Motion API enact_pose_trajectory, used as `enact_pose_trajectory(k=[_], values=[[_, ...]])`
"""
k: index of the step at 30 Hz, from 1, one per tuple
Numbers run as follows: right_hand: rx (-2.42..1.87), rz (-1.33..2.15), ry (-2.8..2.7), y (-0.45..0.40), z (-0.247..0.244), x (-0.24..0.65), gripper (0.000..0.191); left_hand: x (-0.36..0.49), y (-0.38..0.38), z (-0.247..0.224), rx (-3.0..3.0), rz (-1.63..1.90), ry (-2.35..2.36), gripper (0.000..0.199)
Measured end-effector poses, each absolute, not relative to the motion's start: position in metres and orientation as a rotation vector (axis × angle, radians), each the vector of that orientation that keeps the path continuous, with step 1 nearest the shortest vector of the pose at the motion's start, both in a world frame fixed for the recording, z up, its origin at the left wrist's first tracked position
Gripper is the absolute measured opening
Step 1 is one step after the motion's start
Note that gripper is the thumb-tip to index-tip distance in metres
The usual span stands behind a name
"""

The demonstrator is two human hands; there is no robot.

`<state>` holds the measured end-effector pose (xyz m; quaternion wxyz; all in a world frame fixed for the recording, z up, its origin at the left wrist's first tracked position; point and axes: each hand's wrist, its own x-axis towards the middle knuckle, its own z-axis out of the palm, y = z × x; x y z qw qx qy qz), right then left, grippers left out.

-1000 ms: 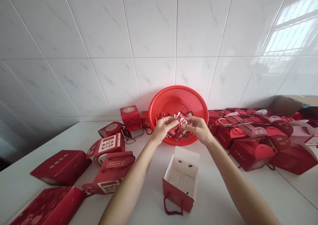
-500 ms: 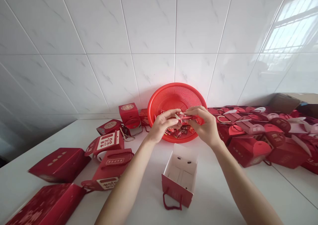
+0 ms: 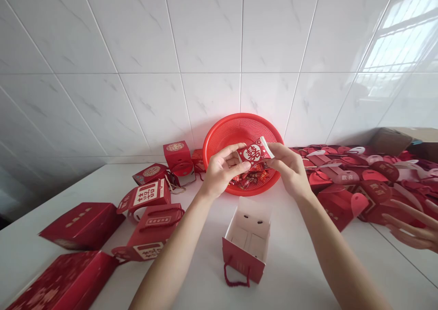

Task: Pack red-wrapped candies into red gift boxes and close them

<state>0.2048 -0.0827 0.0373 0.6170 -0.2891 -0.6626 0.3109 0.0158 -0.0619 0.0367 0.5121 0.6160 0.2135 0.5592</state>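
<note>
A small red wrapped candy (image 3: 253,153) with a white round emblem is held up between both hands. My left hand (image 3: 223,167) pinches its left end, thumb in front. At the white crimped right end, the fingers of my right hand (image 3: 285,164) are closed on the wrapper. Behind and just below the hands, a red plastic basket (image 3: 236,124) leans against the wall, with several wrapped candies (image 3: 251,178) in its bottom. Nearer to me an open red box (image 3: 243,260) with a white inside and a dark red cord handle stands on the table.
Several closed red gift boxes (image 3: 82,225) stand at the left. Many red and pink boxes (image 3: 342,200) crowd the right side, with a brown carton (image 3: 393,141) behind. Another person's hand (image 3: 414,230) reaches in at the right edge. A tiled wall (image 3: 212,36) closes off the back.
The candy has been turned so its emblem faces me, with my right hand now at its end. Another person's hand has come in at the right, and a box there has shifted.
</note>
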Motion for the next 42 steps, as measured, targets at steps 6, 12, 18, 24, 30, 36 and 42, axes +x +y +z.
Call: enact_pose_trajectory(k=[6, 12, 18, 24, 30, 36, 42], values=[[-0.669, 0.925, -1.503, -0.09, 0.044, 0.204, 0.023, 0.013, -0.062, 0.037, 1.473, 1.325, 0.508, 0.05], [-0.62, 0.942, -1.535, -0.09, 0.044, 0.205, 0.021, 0.012, -0.063, 0.039, 1.474, 1.312, 0.528, 0.05], [-0.656, 0.931, -1.525, -0.089, 0.043, 0.204, 0.026, 0.013, -0.066, 0.039, 1.503, 1.294, 0.542, 0.053], [-0.726, 0.902, -1.558, -0.089, 0.045, 0.206, 0.034, 0.01, -0.066, 0.039, 1.533, 1.265, 0.585, 0.056], [-0.719, 0.978, -1.5, -0.09, 0.045, 0.2, 0.029, 0.012, -0.064, 0.036, 1.635, 1.267, 0.61, 0.051], [-0.757, 0.854, -1.208, -0.079, 0.04, 0.2, 0.025, 0.012, -0.042, 0.017, 1.79, 1.315, 0.75, 0.046], [-0.746, 0.936, -0.933, -0.074, 0.043, 0.21, 0.018, 0.014, -0.016, -0.02, 2.167, 0.983, 1.149, 0.023]])
